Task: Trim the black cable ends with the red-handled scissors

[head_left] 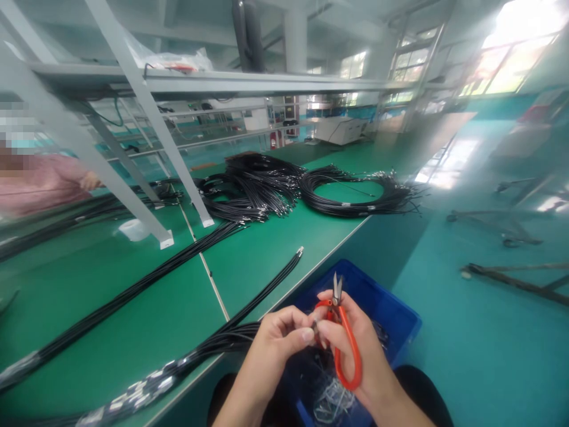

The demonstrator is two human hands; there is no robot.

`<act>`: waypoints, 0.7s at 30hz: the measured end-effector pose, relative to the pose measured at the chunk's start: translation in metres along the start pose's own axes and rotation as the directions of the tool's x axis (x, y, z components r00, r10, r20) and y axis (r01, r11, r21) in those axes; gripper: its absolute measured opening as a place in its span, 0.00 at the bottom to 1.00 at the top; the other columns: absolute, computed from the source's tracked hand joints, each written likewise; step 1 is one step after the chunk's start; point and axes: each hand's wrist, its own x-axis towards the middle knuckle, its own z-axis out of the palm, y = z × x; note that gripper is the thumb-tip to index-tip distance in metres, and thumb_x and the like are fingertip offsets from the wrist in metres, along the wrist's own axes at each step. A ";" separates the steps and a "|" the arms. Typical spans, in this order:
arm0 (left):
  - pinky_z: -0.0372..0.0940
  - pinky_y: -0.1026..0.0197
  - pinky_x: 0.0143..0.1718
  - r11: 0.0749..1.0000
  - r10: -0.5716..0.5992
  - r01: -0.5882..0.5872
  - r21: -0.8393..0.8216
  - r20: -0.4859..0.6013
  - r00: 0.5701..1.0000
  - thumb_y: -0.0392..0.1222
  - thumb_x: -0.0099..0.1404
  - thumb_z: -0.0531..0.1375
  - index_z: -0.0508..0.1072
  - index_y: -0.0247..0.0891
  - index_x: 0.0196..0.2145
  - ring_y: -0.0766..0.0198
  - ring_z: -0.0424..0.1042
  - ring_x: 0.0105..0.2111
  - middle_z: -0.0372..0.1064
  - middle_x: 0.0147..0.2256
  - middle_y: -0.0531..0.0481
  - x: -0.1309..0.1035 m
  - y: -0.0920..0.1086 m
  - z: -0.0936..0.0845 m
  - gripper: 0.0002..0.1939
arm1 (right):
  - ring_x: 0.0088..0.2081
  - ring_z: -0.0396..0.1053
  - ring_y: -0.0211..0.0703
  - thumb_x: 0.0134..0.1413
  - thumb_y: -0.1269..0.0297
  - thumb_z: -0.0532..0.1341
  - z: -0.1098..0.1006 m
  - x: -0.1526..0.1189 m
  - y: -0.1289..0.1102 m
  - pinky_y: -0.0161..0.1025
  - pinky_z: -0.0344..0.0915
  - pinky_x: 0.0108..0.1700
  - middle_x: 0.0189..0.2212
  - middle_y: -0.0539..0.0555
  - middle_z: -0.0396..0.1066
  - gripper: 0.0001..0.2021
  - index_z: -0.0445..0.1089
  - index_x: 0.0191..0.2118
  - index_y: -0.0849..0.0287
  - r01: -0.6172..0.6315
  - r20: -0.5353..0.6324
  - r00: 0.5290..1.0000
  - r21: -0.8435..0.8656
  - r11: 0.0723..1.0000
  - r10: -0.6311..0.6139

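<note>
My right hand [362,338] is wrapped around a pair of scissors [351,350] with orange-red handles, their short blades pointing up and slightly apart. Close beside it, my left hand [280,338] pinches a small greyish piece between thumb and fingers; I cannot make out what it is. The fingertips of both hands meet there. Behind my left wrist passes a bundle of black cables [222,339], lying along the table's front edge. Below my hands is a blue bin [402,329] holding clear plastic scraps [333,397] and dark bits.
On the green table [111,314] lie a long cable bundle [146,281], a cable heap [262,184] and a coiled cable bundle [342,207]. White shelf posts [155,118] rise from the table. A white roll [134,230] lies near them. Across the table sits a person in pink [44,181].
</note>
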 end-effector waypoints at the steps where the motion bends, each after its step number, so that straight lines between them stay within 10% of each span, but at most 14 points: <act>1: 0.58 0.64 0.33 1.000 0.003 -0.002 -0.020 0.008 1.000 0.38 0.56 0.62 0.70 0.35 0.24 0.64 0.67 0.28 0.70 0.24 0.51 0.000 0.000 0.000 0.06 | 0.24 0.62 0.35 0.44 0.72 0.65 -0.001 0.000 0.001 0.33 0.59 0.28 0.26 0.47 0.70 0.16 0.62 0.41 0.57 0.000 0.011 1.000 0.022 1.000 -0.001; 12: 0.57 0.65 0.30 0.999 -0.015 0.015 -0.035 0.005 1.000 0.37 0.57 0.60 0.70 0.34 0.23 0.65 0.66 0.27 0.69 0.23 0.51 0.002 0.001 -0.002 0.06 | 0.24 0.62 0.35 0.46 0.71 0.64 0.004 0.002 0.004 0.35 0.59 0.27 0.27 0.48 0.68 0.15 0.62 0.41 0.56 -0.030 0.008 1.000 0.121 0.992 0.030; 21: 0.55 0.67 0.26 0.979 0.054 -0.017 0.205 -0.175 0.983 0.39 0.53 0.64 0.68 0.35 0.21 0.68 0.61 0.22 0.64 0.19 0.55 0.005 -0.002 0.007 0.09 | 0.24 0.64 0.34 0.43 0.67 0.68 0.005 0.000 0.005 0.31 0.61 0.27 0.25 0.45 0.68 0.17 0.63 0.40 0.54 0.056 -0.218 0.973 -0.109 0.992 -0.079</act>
